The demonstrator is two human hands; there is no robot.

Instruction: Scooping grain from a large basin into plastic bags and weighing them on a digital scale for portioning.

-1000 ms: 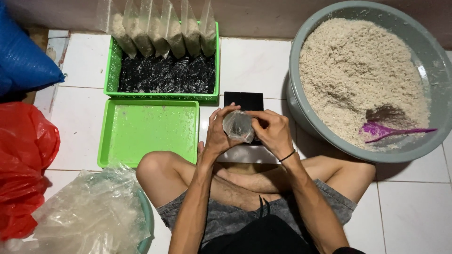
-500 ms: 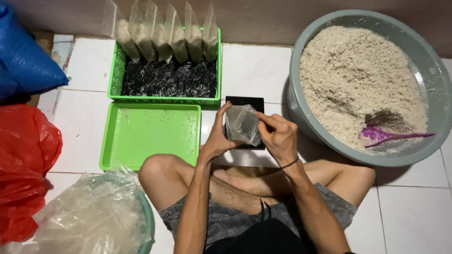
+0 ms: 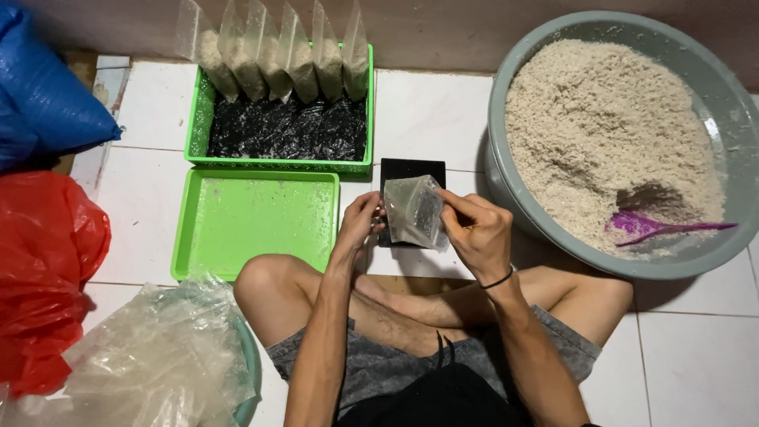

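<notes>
Both hands, left hand (image 3: 360,225) and right hand (image 3: 474,229), pinch an empty clear bag (image 3: 413,212) upright above the black scale (image 3: 411,170), between green tray (image 3: 253,225) and grey basin (image 3: 506,198).

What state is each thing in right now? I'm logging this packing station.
Small clear plastic bag: empty, held up by both hands.
Left hand: pinching the bag's edge.
Right hand: gripping the bag's other side.
Large grey basin: filled with pale grain.
Purple plastic scoop: lying in the grain.
Near green tray: empty.
Far green tray: holds filled bags, upright.
</notes>
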